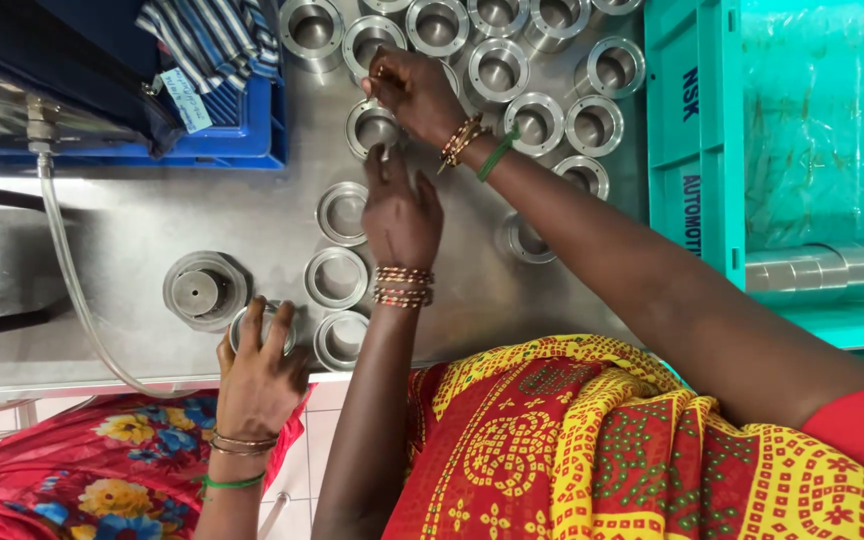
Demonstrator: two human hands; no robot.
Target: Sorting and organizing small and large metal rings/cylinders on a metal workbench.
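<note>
Brushed steel desk (152, 230), dull grey and scuffed, crowded at the far side with machined metal rings: short, thick-walled, flanged, bright on the faces. Left hand (402, 215) lies palm down, grip slack and fingers stretched out, fingertips reaching one flanged ring (370, 128) near the desk's middle. Right hand (414, 92) is just beyond, fingers curled over the same cluster; its grip is turned away, so I cannot tell whether it has hold of anything. Beaded bangles on both wrists. A co-worker's hand (257, 385) at the near edge cups another ring (264, 322), mostly covered by the fingers. Beside it, a round fixture (204, 290) with a centre post. A clear hose (62, 260) curves off the desk. Blue crate (242, 145) holds striped cloth (212, 35); teal crate (687, 120), lined with cloudy plastic sheet, is cut off at right.
</note>
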